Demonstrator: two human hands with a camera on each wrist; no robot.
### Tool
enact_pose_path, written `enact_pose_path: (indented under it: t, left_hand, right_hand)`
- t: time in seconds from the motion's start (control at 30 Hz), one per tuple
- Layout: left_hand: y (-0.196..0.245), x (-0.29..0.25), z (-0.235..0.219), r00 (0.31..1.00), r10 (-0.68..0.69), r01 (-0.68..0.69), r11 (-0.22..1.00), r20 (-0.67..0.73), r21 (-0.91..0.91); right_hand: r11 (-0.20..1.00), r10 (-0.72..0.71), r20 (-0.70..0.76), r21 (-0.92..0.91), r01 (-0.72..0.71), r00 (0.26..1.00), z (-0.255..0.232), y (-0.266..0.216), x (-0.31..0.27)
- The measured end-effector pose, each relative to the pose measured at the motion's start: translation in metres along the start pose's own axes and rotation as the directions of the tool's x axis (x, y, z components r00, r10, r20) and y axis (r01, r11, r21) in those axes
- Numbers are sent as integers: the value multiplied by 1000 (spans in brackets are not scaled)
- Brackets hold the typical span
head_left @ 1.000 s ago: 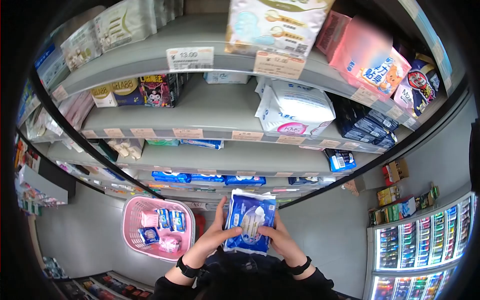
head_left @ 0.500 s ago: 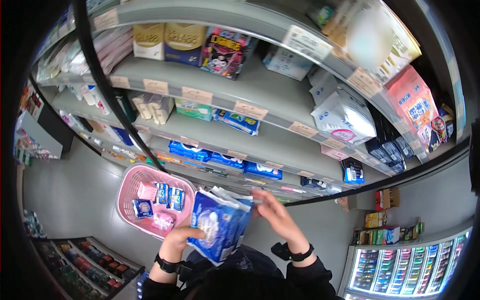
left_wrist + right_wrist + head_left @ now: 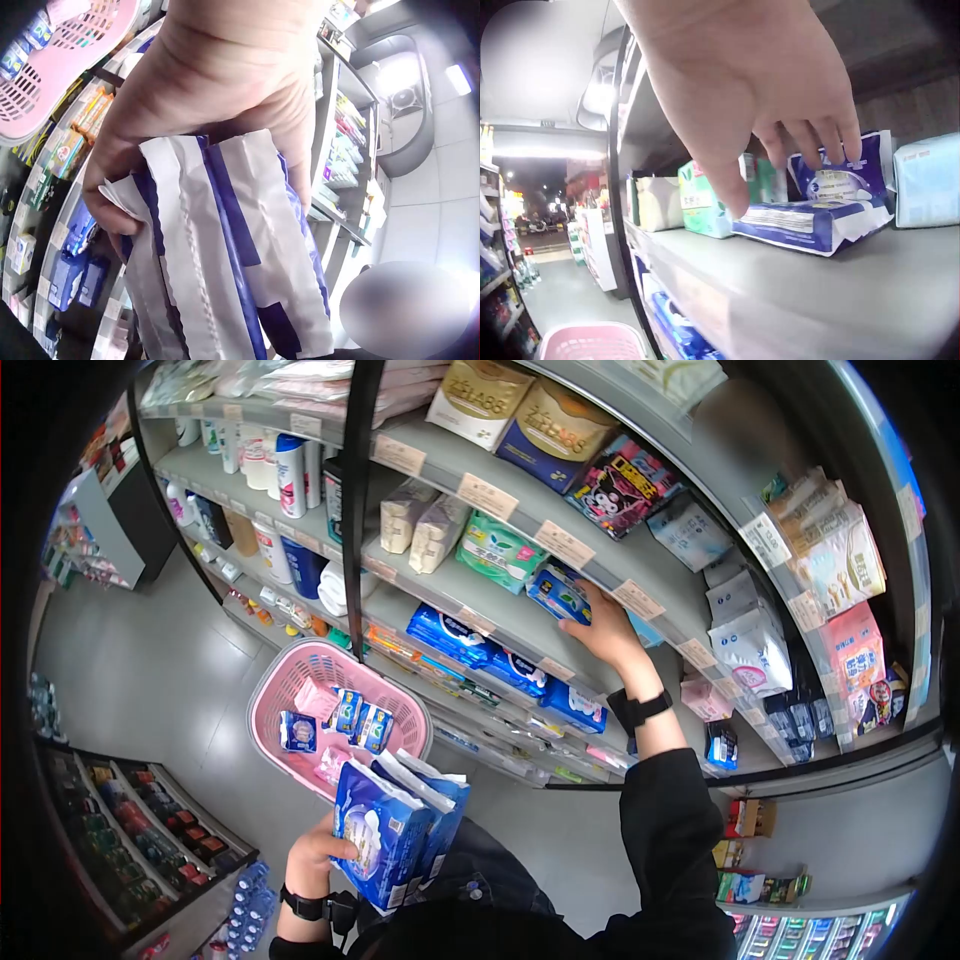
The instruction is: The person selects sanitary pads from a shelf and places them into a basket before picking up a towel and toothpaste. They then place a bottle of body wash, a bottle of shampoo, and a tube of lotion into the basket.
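My left hand (image 3: 312, 857) grips a bundle of blue-and-white sanitary pad packs (image 3: 378, 845) in front of my body. In the left wrist view their crimped white ends (image 3: 199, 247) stand side by side, with thumb and fingers around the outer faces. My right hand (image 3: 608, 632) reaches onto a shelf, over blue sanitary pad packs. In the right wrist view one pack (image 3: 799, 223) lies flat near the shelf edge, thumb at its left end. The spread fingers reach a second pack (image 3: 832, 185) leaning upright behind it.
A pink basket (image 3: 262, 732) stands on the floor at left, holding several small blue and pink packs. A green pack (image 3: 500, 550) and a light-blue pack (image 3: 928, 181) flank the reached-for packs. More blue packs (image 3: 450, 637) line the shelf below. A black upright post (image 3: 352, 510) divides the shelving.
My right hand has left the packs held before me and reached forward to the shelf. My left hand alone keeps the bundle, now lower and further left. The view has turned left.
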State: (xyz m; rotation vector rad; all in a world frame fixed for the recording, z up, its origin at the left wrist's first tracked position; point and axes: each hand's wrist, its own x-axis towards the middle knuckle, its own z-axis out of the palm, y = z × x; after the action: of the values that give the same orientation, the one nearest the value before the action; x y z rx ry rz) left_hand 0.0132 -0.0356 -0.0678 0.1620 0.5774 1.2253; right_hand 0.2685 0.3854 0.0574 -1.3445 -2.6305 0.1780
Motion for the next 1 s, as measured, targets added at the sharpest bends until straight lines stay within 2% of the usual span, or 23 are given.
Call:
enact_pose_path:
  t: [0.1,0.17,0.23,0.27,0.3,0.33,0.37,0.43,0.47,0.53,0.57,0.63,0.67,0.73,0.77,0.83,0.87,0.9,0.93,1.0]
  left_hand:
    - [3,-16,7,996,89,-89,996,-18,16]
    - [-1,-25,6,973,212,-211,977,-96,20]
    - [-7,-29,0,958,252,-256,967,-136,-6]
    - [-7,-30,1,958,257,-261,965,-130,-19]
    - [-7,-31,4,958,259,-265,964,-126,-31]
    - [-5,-32,8,958,258,-264,964,-128,-36]
    - [-6,-31,9,955,265,-273,961,-136,-44]
    - [-9,-29,9,965,237,-244,969,-113,-49]
    - [-8,-26,12,966,243,-248,968,-91,-44]
    - [-11,-19,13,967,244,-248,968,-78,-45]
    - [-12,-15,14,970,236,-239,970,-60,-46]
    - [-9,-8,19,973,225,-226,974,-56,-19]
    - [-7,-2,24,974,223,-222,975,-35,17]
    - [3,7,40,978,207,-204,974,-23,103]
    - [8,11,50,978,208,-204,973,-25,106]
    - [15,20,65,977,211,-199,955,-36,218]
    - [19,26,71,978,210,-203,946,-1,252]
    - [21,31,73,983,183,-183,948,25,259]
    - [24,36,76,986,167,-168,936,27,308]
    - [27,48,79,988,152,-156,903,43,400]
  right_hand:
    - [994,-101,8,-50,101,995,10,14,16]
    - [992,-89,60,-80,94,994,4,24,27]
    - [998,45,58,-46,-42,997,-10,27,30]
    - [998,29,64,-53,-25,998,-1,62,32]
    - [703,-263,-171,-708,68,950,24,124,37]
    - [72,-609,-139,-990,-120,781,39,159,39]
    - [71,-619,-131,-991,-111,775,38,156,34]
    - [-6,-458,-138,-987,-158,878,27,136,26]
    - [-2,-466,-137,-988,-155,874,20,124,27]
    - [399,-644,-330,-915,-64,691,7,99,27]
    - [402,-646,-331,-913,-62,688,8,100,29]
    - [501,-543,-373,-863,-66,752,20,114,32]
    - [504,-543,-375,-861,-66,751,25,123,35]
    - [856,-328,-496,-516,31,804,34,136,39]
    - [857,-327,-498,-514,31,803,34,139,38]
    - [776,-492,-500,-623,98,712,33,143,36]
    - [778,-494,-500,-619,105,711,37,149,37]
    - [527,-505,-310,-850,3,806,49,174,43]
    - [201,-435,-130,-979,-45,891,54,179,44]
    - [205,-453,-111,-979,-18,885,55,183,42]
